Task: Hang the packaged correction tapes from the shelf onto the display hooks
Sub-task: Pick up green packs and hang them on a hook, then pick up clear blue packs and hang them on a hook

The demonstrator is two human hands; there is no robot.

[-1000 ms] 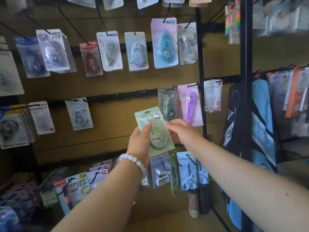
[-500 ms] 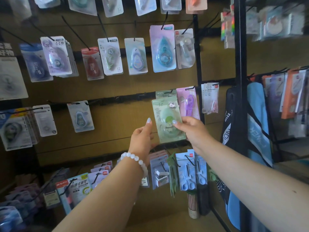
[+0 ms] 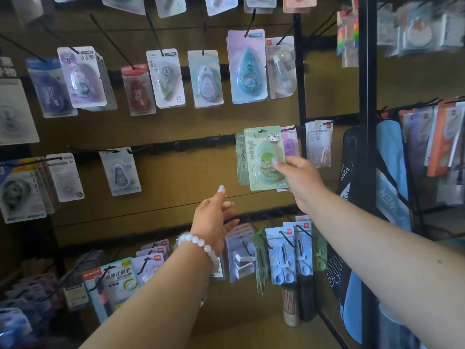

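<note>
Now your right hand (image 3: 299,180) pinches the green correction tape pack (image 3: 264,157), centre-right.
Your left hand (image 3: 214,217) hangs spread below it, holding nothing.

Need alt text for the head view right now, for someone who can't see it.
The right hand pinches a green pack against a matching pack on a wall hook. The left hand, open, is below it, among other hanging packs.
</note>
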